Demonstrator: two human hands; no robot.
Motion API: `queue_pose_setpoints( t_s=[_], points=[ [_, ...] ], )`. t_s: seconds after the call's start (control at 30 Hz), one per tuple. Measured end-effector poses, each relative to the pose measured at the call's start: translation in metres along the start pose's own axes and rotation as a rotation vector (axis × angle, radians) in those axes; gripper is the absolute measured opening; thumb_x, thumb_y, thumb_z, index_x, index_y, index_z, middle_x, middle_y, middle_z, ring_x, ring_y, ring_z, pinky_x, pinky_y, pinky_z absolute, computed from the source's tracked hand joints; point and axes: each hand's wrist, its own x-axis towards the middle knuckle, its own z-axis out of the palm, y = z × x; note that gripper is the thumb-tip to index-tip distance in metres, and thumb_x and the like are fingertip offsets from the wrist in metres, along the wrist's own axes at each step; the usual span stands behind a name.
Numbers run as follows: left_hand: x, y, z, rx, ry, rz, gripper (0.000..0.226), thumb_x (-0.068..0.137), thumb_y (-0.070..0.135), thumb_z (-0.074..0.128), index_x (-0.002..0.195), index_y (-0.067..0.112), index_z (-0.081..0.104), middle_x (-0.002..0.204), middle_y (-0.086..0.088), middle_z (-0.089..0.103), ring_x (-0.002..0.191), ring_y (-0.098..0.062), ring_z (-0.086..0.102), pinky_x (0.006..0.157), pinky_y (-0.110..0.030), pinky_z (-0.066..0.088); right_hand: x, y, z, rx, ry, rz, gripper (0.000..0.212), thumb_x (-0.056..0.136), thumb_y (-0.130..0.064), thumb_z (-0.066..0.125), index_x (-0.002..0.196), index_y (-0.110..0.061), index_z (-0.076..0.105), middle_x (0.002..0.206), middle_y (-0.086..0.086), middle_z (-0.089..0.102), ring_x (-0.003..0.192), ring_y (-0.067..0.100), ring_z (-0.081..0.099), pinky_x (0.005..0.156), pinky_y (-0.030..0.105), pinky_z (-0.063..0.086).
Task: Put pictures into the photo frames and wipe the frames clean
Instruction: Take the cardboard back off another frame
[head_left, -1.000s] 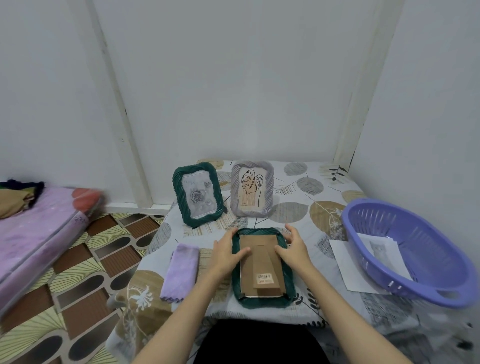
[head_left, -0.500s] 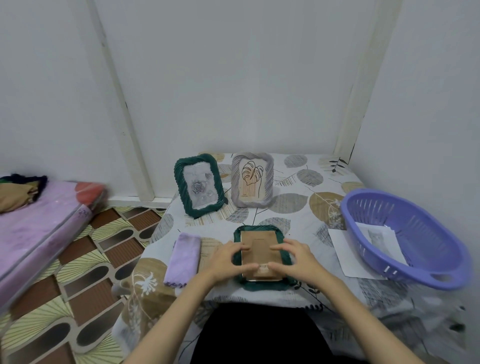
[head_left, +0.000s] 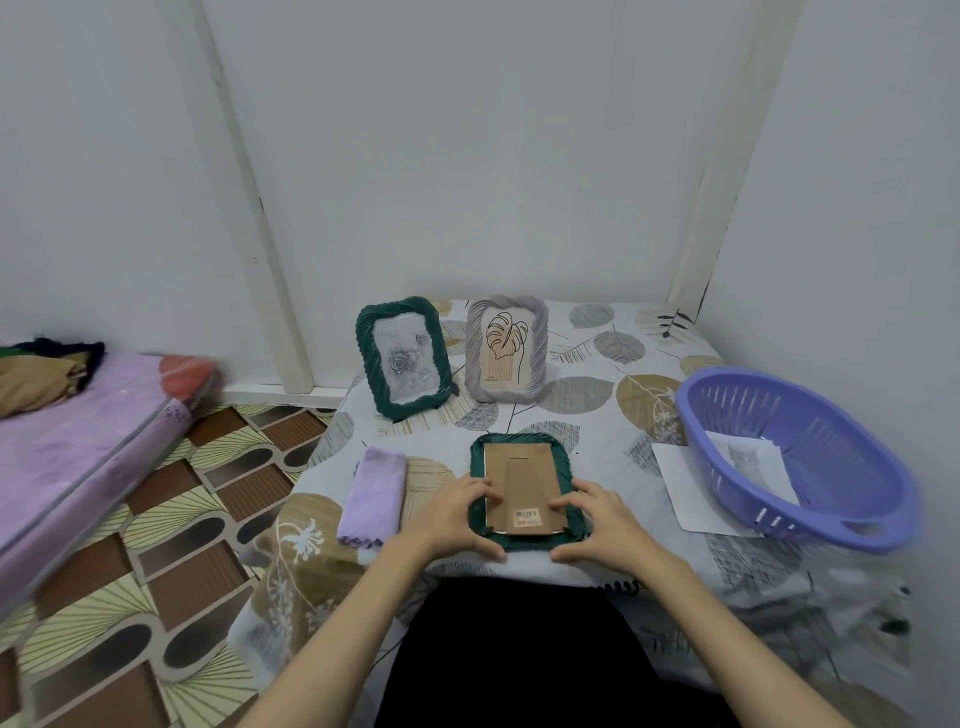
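Note:
A dark green photo frame (head_left: 525, 440) lies face down at the table's front edge, its brown cardboard back (head_left: 522, 483) up. My left hand (head_left: 457, 517) grips its lower left corner and my right hand (head_left: 597, 519) its lower right corner, fingertips on the backing. Behind it stand a green frame (head_left: 402, 357) with a rose picture and a grey frame (head_left: 506, 356) with a leaf drawing. A folded lilac cloth (head_left: 374, 496) lies left of the flat frame.
A purple plastic basket (head_left: 800, 457) sits at the right, holding a cat picture (head_left: 748, 460), on top of a white sheet (head_left: 680, 483). The table (head_left: 613, 374) has a leaf-patterned cover. A pink mattress (head_left: 78, 447) lies on the floor to the left.
Both hands slid from the frame's upper sides down to its lower corners. The view tilted slightly, so the table sits lower in the picture.

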Motion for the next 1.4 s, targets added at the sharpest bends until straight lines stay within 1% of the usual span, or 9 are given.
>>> queue_pose_setpoints(
  t_s=[0.3, 0.5, 0.63, 0.83, 0.97, 1.13, 1.27, 1.33, 1.4],
  points=[
    [-0.007, 0.000, 0.018, -0.241, 0.183, -0.029, 0.032, 0.064, 0.022, 0.081, 0.090, 0.023, 0.062, 0.135, -0.004, 0.053, 0.134, -0.015, 0.037, 0.100, -0.013, 0.024, -0.004, 0.005, 0.008, 0.124, 0.172, -0.015, 0.038, 0.068, -0.033, 0.078, 0.102, -0.024, 0.065, 0.144, 0.009, 0.039, 0.136, 0.022, 0.030, 0.109, 0.037, 0.028],
    [-0.008, 0.001, 0.020, -0.321, 0.226, -0.020, 0.040, 0.063, 0.018, 0.082, 0.073, 0.040, 0.051, 0.132, -0.005, 0.056, 0.134, -0.014, 0.036, 0.103, -0.015, 0.023, -0.005, 0.006, 0.012, 0.199, 0.205, -0.018, 0.030, 0.065, -0.033, 0.081, 0.082, -0.036, 0.057, 0.141, 0.010, 0.045, 0.135, 0.021, 0.034, 0.106, 0.041, 0.032],
    [-0.007, -0.001, 0.022, -0.334, 0.231, -0.016, 0.042, 0.062, 0.018, 0.083, 0.071, 0.043, 0.050, 0.131, -0.005, 0.056, 0.135, -0.016, 0.037, 0.105, -0.018, 0.024, -0.006, 0.004, 0.011, 0.214, 0.200, -0.007, 0.036, 0.064, -0.032, 0.081, 0.072, -0.047, 0.050, 0.142, 0.009, 0.044, 0.134, 0.023, 0.034, 0.107, 0.042, 0.030],
    [-0.008, 0.000, 0.024, -0.368, 0.249, -0.034, 0.027, 0.060, 0.014, 0.084, 0.080, 0.023, 0.068, 0.129, -0.009, 0.058, 0.134, -0.019, 0.037, 0.106, -0.019, 0.025, -0.010, 0.002, 0.009, 0.234, 0.202, 0.009, 0.035, 0.064, -0.029, 0.082, 0.070, -0.046, 0.052, 0.142, 0.008, 0.044, 0.132, 0.023, 0.035, 0.107, 0.039, 0.029],
    [-0.009, 0.000, 0.024, -0.376, 0.231, -0.029, 0.033, 0.060, 0.015, 0.084, 0.069, 0.036, 0.060, 0.130, -0.009, 0.057, 0.135, -0.019, 0.037, 0.106, -0.019, 0.024, -0.010, 0.002, 0.008, 0.222, 0.194, 0.013, 0.036, 0.063, -0.029, 0.082, 0.068, -0.046, 0.051, 0.142, 0.008, 0.044, 0.131, 0.023, 0.037, 0.107, 0.037, 0.029],
    [-0.009, 0.001, 0.026, -0.375, 0.232, -0.041, 0.024, 0.060, 0.014, 0.083, 0.075, 0.023, 0.067, 0.130, -0.008, 0.057, 0.134, -0.016, 0.036, 0.104, -0.016, 0.023, -0.010, 0.002, 0.008, 0.167, 0.166, 0.000, 0.037, 0.066, -0.031, 0.080, 0.065, -0.047, 0.047, 0.143, 0.009, 0.042, 0.133, 0.025, 0.034, 0.107, 0.037, 0.029],
    [-0.009, 0.000, 0.022, -0.366, 0.191, -0.031, 0.031, 0.062, 0.018, 0.083, 0.070, 0.035, 0.058, 0.127, -0.002, 0.058, 0.124, -0.006, 0.040, 0.098, -0.011, 0.027, -0.010, 0.005, 0.007, 0.128, 0.136, 0.017, 0.028, 0.062, -0.051, 0.077, 0.065, -0.049, 0.048, 0.141, 0.004, 0.044, 0.132, 0.024, 0.035, 0.107, 0.040, 0.030],
    [-0.007, 0.003, 0.018, -0.400, 0.229, -0.042, 0.025, 0.068, 0.024, 0.079, 0.082, 0.032, 0.060, 0.118, 0.003, 0.059, 0.113, -0.007, 0.048, 0.084, -0.005, 0.034, -0.009, 0.005, 0.004, 0.150, 0.186, 0.034, 0.033, 0.054, -0.074, 0.065, 0.073, -0.048, 0.057, 0.135, -0.001, 0.049, 0.130, 0.021, 0.037, 0.105, 0.042, 0.032],
    [-0.001, 0.006, 0.017, -0.395, 0.295, -0.084, 0.023, 0.079, 0.032, 0.069, 0.099, 0.022, 0.063, 0.121, 0.003, 0.055, 0.114, -0.011, 0.049, 0.089, -0.010, 0.035, -0.006, 0.000, 0.003, 0.157, 0.234, 0.081, 0.036, 0.065, -0.070, 0.061, 0.089, -0.043, 0.064, 0.135, -0.002, 0.048, 0.131, 0.020, 0.035, 0.104, 0.041, 0.031]
  ],
)
